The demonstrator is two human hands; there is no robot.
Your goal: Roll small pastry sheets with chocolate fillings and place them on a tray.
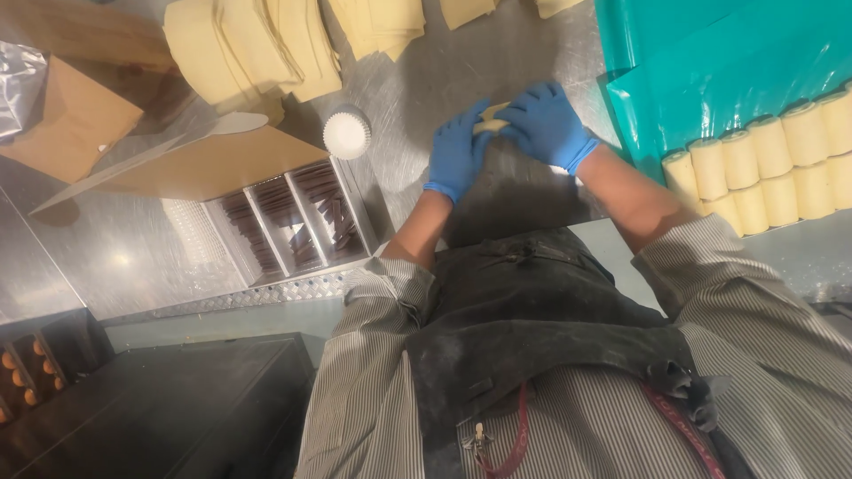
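1. Left hand (457, 155) and right hand (543, 124), both blue-gloved, curl their fingers closed around a pale dough piece (491, 118) on the steel table (426, 80).
2. It seems rolled, though mostly hidden.
3. Finished dough rolls (763, 164) lie on teal sheet (701, 62).

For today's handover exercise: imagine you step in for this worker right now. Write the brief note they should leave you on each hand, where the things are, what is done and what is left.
Left hand: blue-gloved, closed around the dough piece on the steel table.
Right hand: blue-gloved, pressing the same piece from the other side.
Things: stacked dough sheets at the far edge; chocolate sticks in the divided tray; a stack of white paper cups beside it.
Done: two rows of rolled pastries lie by the teal plastic sheet.
Left: the piece in hand looks unfinished; plenty of sheets remain unrolled.
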